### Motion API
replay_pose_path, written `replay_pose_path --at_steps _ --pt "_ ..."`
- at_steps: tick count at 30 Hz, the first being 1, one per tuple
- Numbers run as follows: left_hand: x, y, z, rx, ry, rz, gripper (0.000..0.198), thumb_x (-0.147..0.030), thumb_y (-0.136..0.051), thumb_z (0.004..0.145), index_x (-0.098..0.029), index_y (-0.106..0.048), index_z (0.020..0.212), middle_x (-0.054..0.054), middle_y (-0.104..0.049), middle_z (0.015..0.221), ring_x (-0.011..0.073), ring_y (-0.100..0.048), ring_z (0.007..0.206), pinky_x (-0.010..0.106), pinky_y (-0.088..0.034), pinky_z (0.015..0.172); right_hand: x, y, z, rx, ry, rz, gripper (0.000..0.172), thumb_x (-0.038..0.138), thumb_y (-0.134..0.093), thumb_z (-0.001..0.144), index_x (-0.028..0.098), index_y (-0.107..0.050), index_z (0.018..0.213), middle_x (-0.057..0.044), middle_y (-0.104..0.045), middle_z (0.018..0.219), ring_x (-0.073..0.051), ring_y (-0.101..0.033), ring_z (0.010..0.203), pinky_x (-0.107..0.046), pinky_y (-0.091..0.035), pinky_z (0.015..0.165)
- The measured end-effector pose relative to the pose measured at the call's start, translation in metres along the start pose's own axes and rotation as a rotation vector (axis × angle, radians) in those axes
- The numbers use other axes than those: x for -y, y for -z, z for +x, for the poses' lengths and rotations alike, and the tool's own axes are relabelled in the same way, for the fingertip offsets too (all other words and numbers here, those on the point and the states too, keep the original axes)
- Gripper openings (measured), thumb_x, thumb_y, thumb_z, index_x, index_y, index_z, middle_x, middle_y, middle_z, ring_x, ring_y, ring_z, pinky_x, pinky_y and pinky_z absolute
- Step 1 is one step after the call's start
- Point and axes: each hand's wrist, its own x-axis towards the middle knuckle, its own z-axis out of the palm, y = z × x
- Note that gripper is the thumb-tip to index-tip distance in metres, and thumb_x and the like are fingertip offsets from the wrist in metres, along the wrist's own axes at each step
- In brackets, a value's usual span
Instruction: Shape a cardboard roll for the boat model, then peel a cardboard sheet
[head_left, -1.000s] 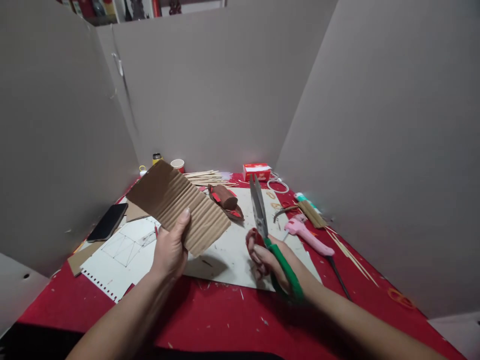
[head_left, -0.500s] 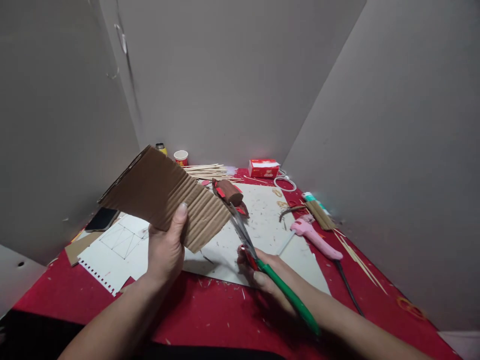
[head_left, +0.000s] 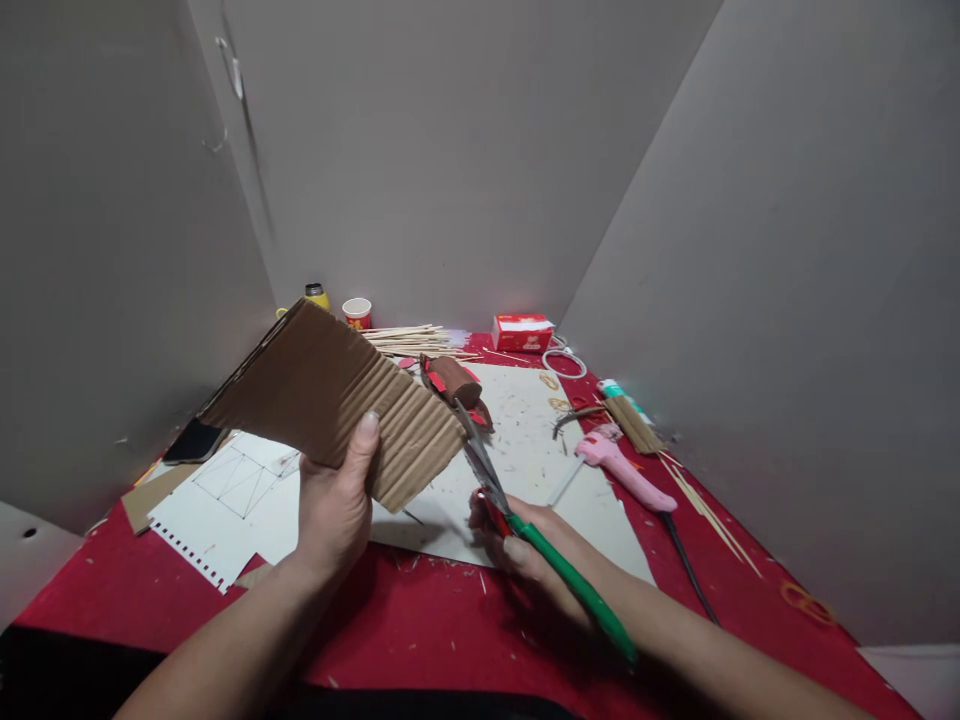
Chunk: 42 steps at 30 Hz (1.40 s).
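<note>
One cardboard piece point(head_left: 304, 385) slants across the left hand point(head_left: 335, 505) gripping it; the right hand point(head_left: 553, 528) clasps scissors point(head_left: 576, 588).

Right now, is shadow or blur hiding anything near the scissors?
Head view: the scissors show fairly sharply, though the right hand's curled fingers sit in shade; head view: a dark shadow lies on the red tabletop below that hand; head view: the corrugated cardboard looks darker on its smooth part than on its ridges.
</note>
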Motion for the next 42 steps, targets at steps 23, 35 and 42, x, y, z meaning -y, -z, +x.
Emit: replay_pose_path --at_steps 23,35,42 --pt "0.012 -0.005 0.001 -0.024 -0.078 -0.002 0.049 -0.04 -0.071 0.079 -0.018 -0.062 0.123 0.009 -0.066 0.123 0.0248 -0.059 0.118 0.039 -0.042 0.107 -0.005 -0.006 -0.003 -0.095 -0.077 -0.003 0.047 0.061 -0.03 0.093 0.02 -0.038 0.072 0.003 -0.036 0.065 -0.012 -0.03 0.059 -0.024 -0.031 0.054" --pt "0.012 -0.004 0.002 -0.022 -0.107 0.038 0.045 -0.04 -0.071 0.08 -0.02 -0.064 0.119 0.007 -0.068 0.12 0.0241 -0.061 0.115 0.038 -0.044 0.105 -0.015 -0.007 -0.005 -0.105 -0.178 0.019 0.046 0.06 -0.038 0.092 0.021 -0.035 0.067 0.005 -0.027 0.061 -0.01 -0.024 0.055 -0.023 -0.026 0.049" --pt "0.015 -0.003 0.0 0.002 -0.08 0.031 0.049 -0.04 -0.071 0.08 -0.022 -0.061 0.124 0.006 -0.066 0.123 0.024 -0.06 0.116 0.039 -0.044 0.105 -0.013 -0.005 -0.001 -0.124 -0.189 0.06 0.047 0.059 -0.046 0.088 0.021 -0.035 0.063 0.006 -0.026 0.059 -0.009 -0.023 0.053 -0.023 -0.024 0.047"
